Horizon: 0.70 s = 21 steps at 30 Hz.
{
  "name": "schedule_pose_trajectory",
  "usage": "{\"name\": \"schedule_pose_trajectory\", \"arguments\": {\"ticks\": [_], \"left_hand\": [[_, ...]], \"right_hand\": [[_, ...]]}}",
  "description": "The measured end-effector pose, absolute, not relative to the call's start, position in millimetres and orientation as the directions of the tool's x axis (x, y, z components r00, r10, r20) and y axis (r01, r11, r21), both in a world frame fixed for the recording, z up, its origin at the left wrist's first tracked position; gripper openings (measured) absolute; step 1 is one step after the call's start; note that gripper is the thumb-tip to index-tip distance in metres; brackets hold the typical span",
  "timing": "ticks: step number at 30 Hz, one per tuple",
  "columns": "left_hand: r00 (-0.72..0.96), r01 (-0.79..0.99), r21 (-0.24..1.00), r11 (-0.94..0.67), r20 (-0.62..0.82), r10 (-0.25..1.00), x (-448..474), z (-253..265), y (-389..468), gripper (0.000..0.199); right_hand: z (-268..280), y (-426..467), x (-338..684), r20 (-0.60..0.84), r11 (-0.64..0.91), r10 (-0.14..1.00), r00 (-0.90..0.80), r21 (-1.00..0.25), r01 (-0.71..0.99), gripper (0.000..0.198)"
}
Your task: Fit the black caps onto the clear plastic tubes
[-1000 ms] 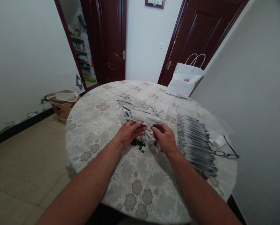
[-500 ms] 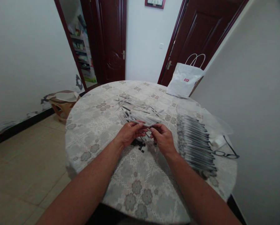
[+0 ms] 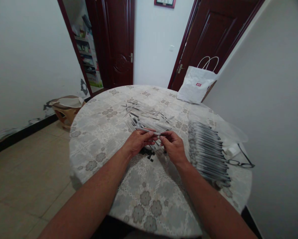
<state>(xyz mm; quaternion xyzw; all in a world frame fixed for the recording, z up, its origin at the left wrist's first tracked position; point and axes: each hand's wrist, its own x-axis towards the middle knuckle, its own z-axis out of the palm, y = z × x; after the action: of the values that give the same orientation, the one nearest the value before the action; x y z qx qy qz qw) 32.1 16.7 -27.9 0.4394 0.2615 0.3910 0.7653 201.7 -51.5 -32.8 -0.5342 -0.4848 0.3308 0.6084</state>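
My left hand [image 3: 136,142] is closed around a slim, whitish pen [image 3: 144,129], which lies nearly level across its fingers. At the pen's right end, my right hand [image 3: 174,146] pinches with thumb and forefinger. Something small and dark shows at that pinch, but the fingers hide most of it. Just beyond both hands lies a loose pile of clear and white pen parts [image 3: 144,111], some with dark ends. Small black caps [image 3: 148,153] are heaped on the cloth below my left hand.
To the right, a dense row of dark-tipped pens [image 3: 210,152] lies side by side, near clear plastic film [image 3: 232,131] and black-framed glasses [image 3: 241,164]. A white paper bag [image 3: 196,84] stands at the back right of the round, cloth-covered table [image 3: 94,132]. A wicker stool [image 3: 67,111] is left of it.
Almost nothing differs. Both hands keep the same hold on the pen, with only slight finger movement.
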Motion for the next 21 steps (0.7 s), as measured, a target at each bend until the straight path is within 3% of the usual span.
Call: {"name": "schedule_pose_trajectory", "arguments": {"ticks": [6, 10, 18, 21], "left_hand": [[0.571, -0.354, 0.890, 0.288, -0.038, 0.820, 31.3, -32.2, 19.0, 0.037], [0.580, -0.327, 0.903, 0.278, -0.041, 0.814, 32.2, -34.4, 19.2, 0.037], [0.561, -0.336, 0.904, 0.263, -0.032, 0.827, 31.6, -32.0, 19.2, 0.037], [0.581, -0.316, 0.909, 0.274, -0.043, 0.813, 31.8, -32.8, 18.9, 0.037]], "right_hand": [[-25.9, -54.8, 202.9, 0.275, 0.188, 0.911, 0.307, -0.940, 0.283, 0.027], [-25.4, -58.1, 204.5, 0.246, 0.151, 0.943, 0.223, -0.916, 0.371, 0.047], [-28.9, -60.1, 205.0, 0.357, 0.221, 0.909, 0.215, -0.849, 0.479, 0.025], [-28.6, -60.2, 206.2, 0.314, 0.207, 0.938, 0.148, -0.848, 0.488, 0.039]]}}
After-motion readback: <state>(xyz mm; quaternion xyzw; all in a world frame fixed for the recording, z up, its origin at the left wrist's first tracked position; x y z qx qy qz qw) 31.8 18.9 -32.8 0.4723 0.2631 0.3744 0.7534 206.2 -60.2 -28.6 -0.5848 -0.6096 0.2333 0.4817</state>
